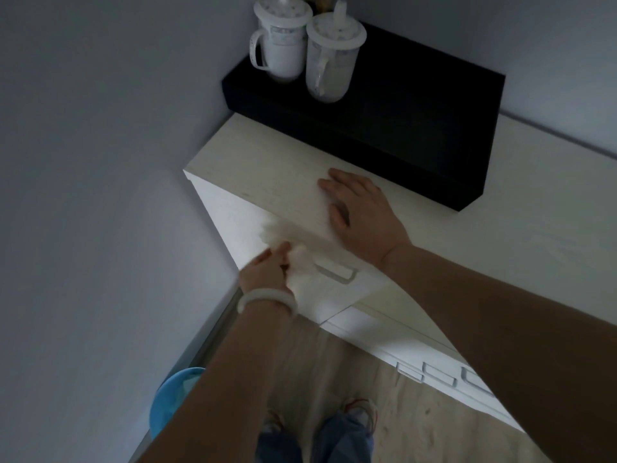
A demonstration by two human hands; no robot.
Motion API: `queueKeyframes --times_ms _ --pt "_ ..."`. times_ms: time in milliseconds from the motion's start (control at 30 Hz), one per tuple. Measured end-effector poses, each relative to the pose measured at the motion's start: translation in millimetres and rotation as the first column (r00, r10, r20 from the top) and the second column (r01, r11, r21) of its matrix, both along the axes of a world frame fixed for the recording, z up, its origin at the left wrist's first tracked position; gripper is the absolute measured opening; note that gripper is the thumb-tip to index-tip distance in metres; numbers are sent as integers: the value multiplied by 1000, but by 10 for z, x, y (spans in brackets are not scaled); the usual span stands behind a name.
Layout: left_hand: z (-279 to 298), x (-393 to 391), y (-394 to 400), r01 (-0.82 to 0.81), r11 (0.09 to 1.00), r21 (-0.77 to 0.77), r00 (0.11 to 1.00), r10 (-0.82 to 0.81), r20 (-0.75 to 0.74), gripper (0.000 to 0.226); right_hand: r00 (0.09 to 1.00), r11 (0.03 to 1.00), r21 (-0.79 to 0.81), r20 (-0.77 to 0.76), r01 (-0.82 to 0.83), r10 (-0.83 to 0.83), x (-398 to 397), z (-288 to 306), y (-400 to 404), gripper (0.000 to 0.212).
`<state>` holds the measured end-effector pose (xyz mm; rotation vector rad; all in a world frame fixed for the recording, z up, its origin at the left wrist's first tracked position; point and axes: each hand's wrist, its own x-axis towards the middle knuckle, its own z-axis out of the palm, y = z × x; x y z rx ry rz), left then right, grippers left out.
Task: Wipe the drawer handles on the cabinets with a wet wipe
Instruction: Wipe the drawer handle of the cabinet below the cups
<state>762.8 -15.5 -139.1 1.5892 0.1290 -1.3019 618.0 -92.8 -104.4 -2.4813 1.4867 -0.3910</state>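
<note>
**Wet wipe going onto the top drawer front, beside its handle**

The left hand's [267, 270] fingers are curling round a bunched, pale, blurred wet wipe [283, 240] and pressing it against the front of the tall pale wood-grain cabinet [253, 168], just left of the top recessed rectangular drawer handle [335, 269]. The wipe is touching the drawer face near its upper edge; whether it is reaching the handle itself cannot be told, since the cloth is smeared. A white bangle [267, 300] is sitting on that wrist.

The right hand [359, 208] is lying flat on the cabinet top, fingers straight and spread, holding nothing (it looks to be steadying the body).

Judging from this, the step in hand is the wiping of the top handle, and it is only beginning. The next move calls for sliding the wipe rightward along the grip and into its recess, then going on to the row of white handles [440, 374] on the lower cabinet to the right.

Behind the right hand a black rectangular box [417, 105] is carrying two white lidded mugs [302, 45]; a blue round bin [173, 399] is standing on the floor by the wall
</note>
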Motion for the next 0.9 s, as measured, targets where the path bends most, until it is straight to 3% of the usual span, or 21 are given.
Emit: queueKeyframes --times_ms 167,300,500,667,900 --pt "-50 -134 50 -23 997 -73 1000 21 -20 38 1000 1000 4 -9 2 -2 -7 -12 2 48" --pt "18 -280 157 -46 994 -95 990 33 -138 30 1000 1000 -8 -21 2 -3 -8 -9 -6 48" --pt "58 -470 282 128 990 -51 972 -136 -193 19 1000 1000 -17 -26 -3 2 -6 11 14 47" --pt "79 -632 371 44 995 -87 927 -73 -369 27 1000 1000 -26 -16 -5 4 -5 5 23 47" --pt "30 -451 445 124 988 -94 956 -144 -257 13 1000 1000 -15 7 -8 8 -18 -22 -10 47"
